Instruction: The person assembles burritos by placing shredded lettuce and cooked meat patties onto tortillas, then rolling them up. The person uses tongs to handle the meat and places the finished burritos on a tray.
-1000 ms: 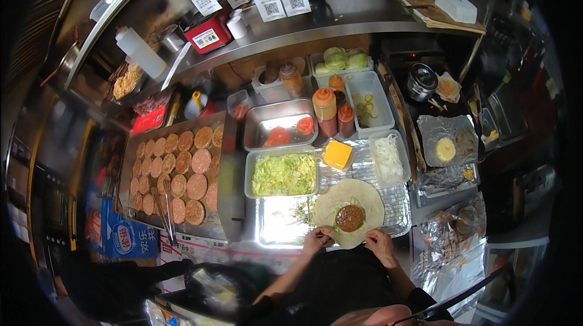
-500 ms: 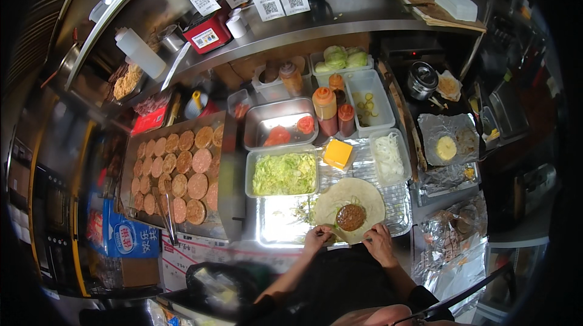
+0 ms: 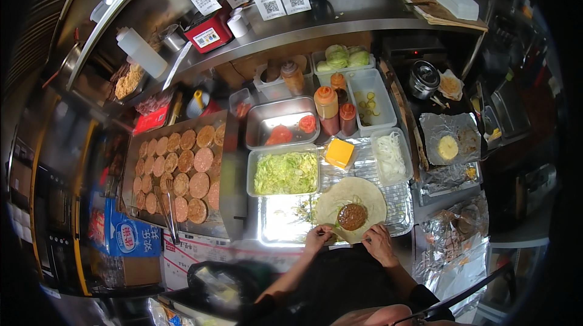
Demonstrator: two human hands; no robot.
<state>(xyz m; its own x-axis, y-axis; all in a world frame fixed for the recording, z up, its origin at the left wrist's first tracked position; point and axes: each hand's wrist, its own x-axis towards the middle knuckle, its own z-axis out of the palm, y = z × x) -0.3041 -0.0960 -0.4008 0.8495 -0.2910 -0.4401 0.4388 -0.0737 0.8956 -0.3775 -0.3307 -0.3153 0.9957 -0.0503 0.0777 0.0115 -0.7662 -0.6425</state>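
A round tortilla [image 3: 372,195] lies on the foil-lined tray [image 3: 276,229], close to me. On it, left of its middle, rests a browned, glossy patty [image 3: 352,217] with green shreds showing around its edge. My left hand [image 3: 318,238] pinches the near left edge of the tortilla, and my right hand [image 3: 379,244] grips the near right edge. Between them the near rim looks slightly raised. Just beyond the tortilla sits a stack of orange cheese slices [image 3: 339,153]. A tub of shredded lettuce [image 3: 285,173] is to the left, and one of sliced onion [image 3: 390,154] to the right.
Sauce bottles [image 3: 327,110] stand behind the cheese, beside a metal pan [image 3: 258,120] of tomato. Rows of patties fill a griddle [image 3: 228,204] at left, with tongs [image 3: 170,210] across it. Above the back runs a steel shelf [image 3: 340,19]; foil [image 3: 446,247] covers the right side.
Both hands stay at the tortilla's near edge with hardly any movement. The whole view has shifted very slightly, and the green shreds beside the patty show more clearly.
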